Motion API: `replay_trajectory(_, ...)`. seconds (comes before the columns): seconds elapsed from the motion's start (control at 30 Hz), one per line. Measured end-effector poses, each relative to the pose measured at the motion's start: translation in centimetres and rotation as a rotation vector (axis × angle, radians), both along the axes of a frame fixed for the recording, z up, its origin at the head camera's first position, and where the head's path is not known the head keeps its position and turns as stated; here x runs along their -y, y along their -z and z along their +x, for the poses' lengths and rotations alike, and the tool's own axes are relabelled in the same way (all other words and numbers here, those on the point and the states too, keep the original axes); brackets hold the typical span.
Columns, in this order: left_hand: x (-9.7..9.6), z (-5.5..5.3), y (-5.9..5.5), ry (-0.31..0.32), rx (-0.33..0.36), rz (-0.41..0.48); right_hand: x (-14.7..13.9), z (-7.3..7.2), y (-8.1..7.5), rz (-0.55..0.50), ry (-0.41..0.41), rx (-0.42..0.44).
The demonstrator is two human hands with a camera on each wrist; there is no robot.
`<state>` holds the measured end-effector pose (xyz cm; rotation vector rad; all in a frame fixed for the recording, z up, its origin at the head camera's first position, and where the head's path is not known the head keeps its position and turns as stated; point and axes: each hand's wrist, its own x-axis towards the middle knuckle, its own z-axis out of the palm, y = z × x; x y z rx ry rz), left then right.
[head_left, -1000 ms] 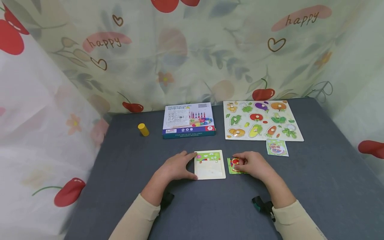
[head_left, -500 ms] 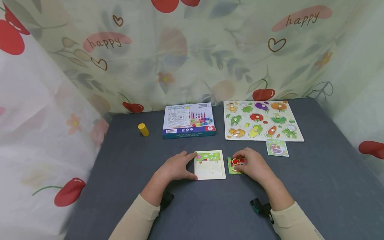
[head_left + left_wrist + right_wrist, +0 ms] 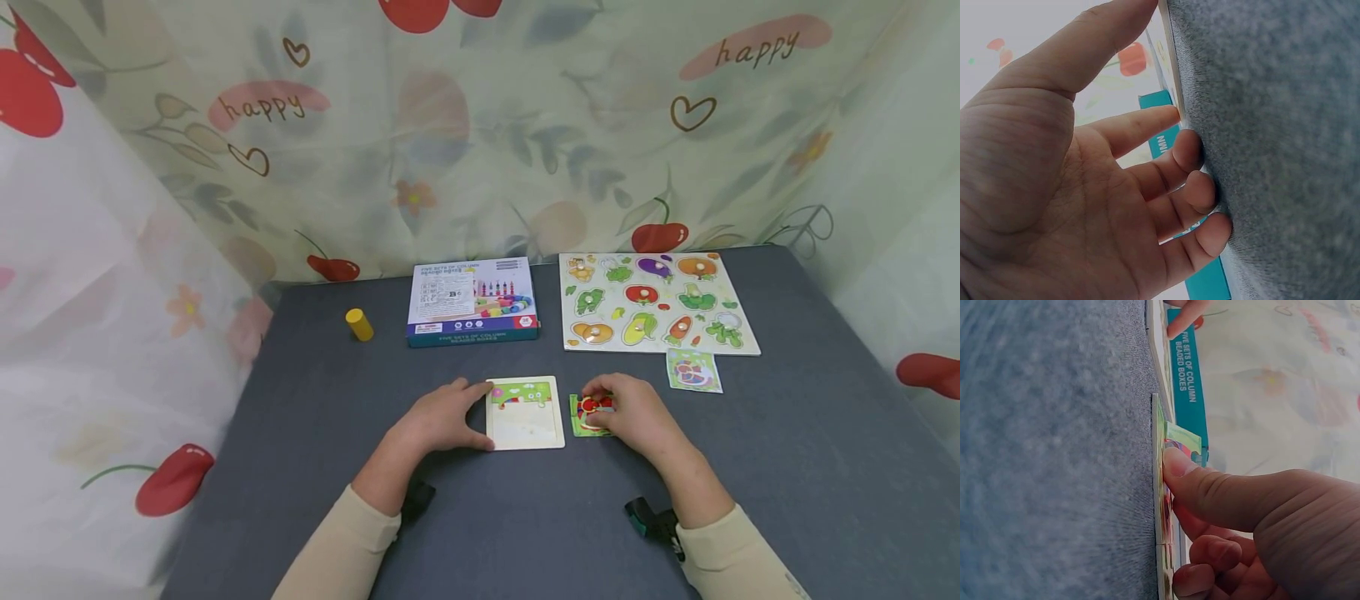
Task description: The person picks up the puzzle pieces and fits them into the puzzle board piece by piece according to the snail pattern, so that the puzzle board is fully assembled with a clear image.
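In the head view a square wooden puzzle tray point(image 3: 525, 427) lies on the grey table, a green picture strip point(image 3: 528, 391) along its top. My left hand point(image 3: 441, 421) spans the tray's left side, straight index finger and thumb touching its edge near the two corners. To the right, my right hand point(image 3: 633, 410) pinches a small jigsaw piece with a colourful print point(image 3: 1182, 439), tilted up in the right wrist view. Beneath it, red and green jigsaw pieces point(image 3: 577, 425) lie flat beside the tray, partly hidden by the fingers.
A boxed bead set point(image 3: 472, 302) stands behind the tray. At its right lies a vegetable knob puzzle board point(image 3: 660, 304), with a small picture card point(image 3: 693, 371) at its front edge. A yellow cylinder point(image 3: 359, 325) stands at the left. Printed curtains surround the table.
Over the last second my right fingers have shifted slightly over the pieces, showing more of the red print. My left hand and the tray have stayed put.
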<state>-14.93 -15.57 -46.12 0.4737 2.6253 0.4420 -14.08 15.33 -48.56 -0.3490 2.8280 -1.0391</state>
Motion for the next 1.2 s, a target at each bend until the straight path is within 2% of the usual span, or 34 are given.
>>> replay_trajectory(0.33,0.1,0.0,0.1,0.000,-0.001,-0.004,0.0,-0.1,0.1,-0.002,0.010,0.025)
replay_trajectory(0.6,0.1,0.0,0.0,-0.001,0.001,-0.006,-0.2,-0.2,0.0,0.056,-0.048,-0.019)
replay_trajectory(0.83,0.1,0.0,0.1,-0.006,0.007,-0.011,-0.4,-0.1,-0.3,0.007,-0.037,0.006)
replay_trajectory(1.03,0.1,0.0,0.3,-0.010,0.009,-0.005,-0.7,0.3,-1.6,-0.043,-0.001,-0.023)
replay_trajectory(1.2,0.1,0.0,0.3,-0.007,0.006,-0.006,-1.1,0.9,-3.3,-0.086,0.040,-0.005)
